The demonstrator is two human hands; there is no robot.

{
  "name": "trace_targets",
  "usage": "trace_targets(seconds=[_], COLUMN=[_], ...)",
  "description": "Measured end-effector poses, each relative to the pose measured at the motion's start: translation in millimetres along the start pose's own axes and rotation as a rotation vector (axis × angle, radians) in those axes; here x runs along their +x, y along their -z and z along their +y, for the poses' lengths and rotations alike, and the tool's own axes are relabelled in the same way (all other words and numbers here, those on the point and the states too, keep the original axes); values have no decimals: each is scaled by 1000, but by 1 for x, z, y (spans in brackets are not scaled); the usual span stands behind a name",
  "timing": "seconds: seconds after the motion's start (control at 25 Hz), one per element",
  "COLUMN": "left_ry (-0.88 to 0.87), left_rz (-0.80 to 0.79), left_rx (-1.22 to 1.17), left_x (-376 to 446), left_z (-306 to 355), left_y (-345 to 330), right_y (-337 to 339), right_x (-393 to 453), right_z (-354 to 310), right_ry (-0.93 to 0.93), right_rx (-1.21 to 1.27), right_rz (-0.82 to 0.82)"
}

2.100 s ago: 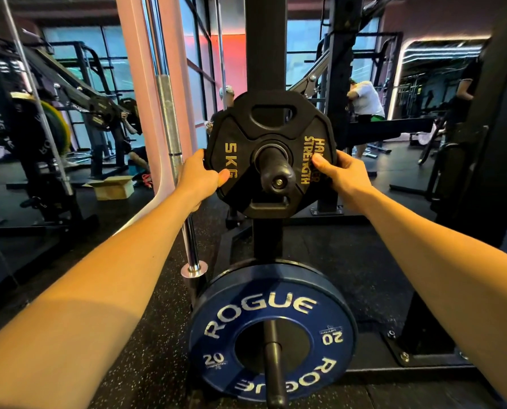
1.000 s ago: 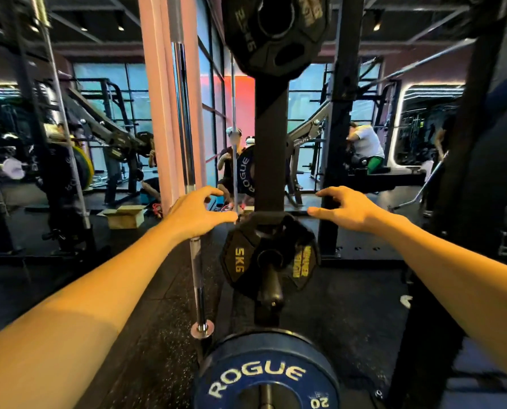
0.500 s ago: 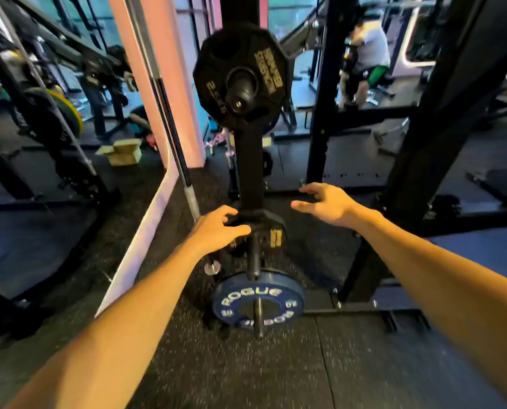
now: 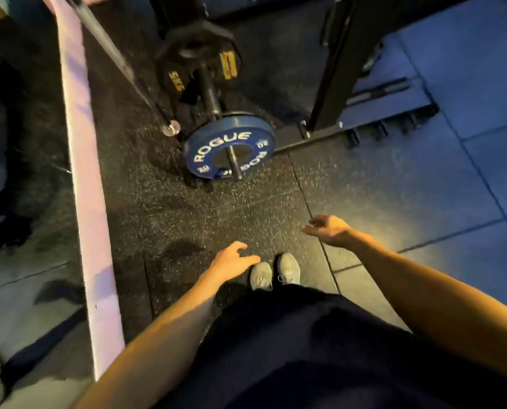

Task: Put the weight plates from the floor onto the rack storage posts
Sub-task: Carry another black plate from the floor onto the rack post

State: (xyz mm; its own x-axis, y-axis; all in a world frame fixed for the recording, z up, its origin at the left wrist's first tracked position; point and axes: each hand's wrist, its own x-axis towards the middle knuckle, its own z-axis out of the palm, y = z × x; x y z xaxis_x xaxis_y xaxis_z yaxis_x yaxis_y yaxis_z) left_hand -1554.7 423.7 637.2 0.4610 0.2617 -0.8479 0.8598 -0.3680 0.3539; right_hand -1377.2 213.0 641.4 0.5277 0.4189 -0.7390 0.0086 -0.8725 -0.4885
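Both hands have let go of the 5 kg plate (image 4: pixel 199 62) and dropped away from it; it now sits on its post (image 4: pixel 209 94) on the far rack (image 4: pixel 332 84), so that plate is stored. Just nearer, the blue plate (image 4: pixel 228 147) hangs on the lower post. The left hand (image 4: pixel 231 262) and right hand (image 4: pixel 329 230) hang above the floor (image 4: pixel 217 208) near the shoes (image 4: pixel 274 271), fingers loosely spread, holding nothing. Compared with earlier, the view has tipped downward, seemingly in search of another plate; none lies on the floor in view.
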Motion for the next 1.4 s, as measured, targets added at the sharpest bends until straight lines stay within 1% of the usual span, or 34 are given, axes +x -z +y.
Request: trace_targets(seconds=[0.12,0.24,0.36,0.44,0.56,0.64,0.8,1.04,1.12,1.2,1.32,1.4], left_ry=[9,-67,-157,-211,-289,-314,-362,-448,-465,-460,-409,-372], left_rz=[-148,-267,-342,-380,-405,-442,-487,-442,-425,-418,-437,-452], left_rx=[151,301,457,570,715,807,940,968,991,974,953,931], left_x=[1,17,35,44,52,57,67,70,75,85,109,131], left_z=[-17,-1,42,84,147,191,291,424,468,500,555,602], left_y=[-36,-37,-40,-48,-74,-105,-182,-280,-305,-322,-353,-376], right_y=[-53,-75,-74,-66,-54,-42,12,132,167,191,236,277], right_x=[-24,-42,-57,-68,-82,-93,-109,-151,-153,-147,-128,-110], right_z=[50,73,98,118,155,191,283,410,441,462,501,534], right_ry=[-199,-288,-354,-400,-428,-465,-524,-559,-550,-535,-548,-547], right_rx=[31,97,218,344,496,590,704,808,843,865,830,792], right_rz=[-68,-36,50,117,222,263,297,473,495,482,394,352])
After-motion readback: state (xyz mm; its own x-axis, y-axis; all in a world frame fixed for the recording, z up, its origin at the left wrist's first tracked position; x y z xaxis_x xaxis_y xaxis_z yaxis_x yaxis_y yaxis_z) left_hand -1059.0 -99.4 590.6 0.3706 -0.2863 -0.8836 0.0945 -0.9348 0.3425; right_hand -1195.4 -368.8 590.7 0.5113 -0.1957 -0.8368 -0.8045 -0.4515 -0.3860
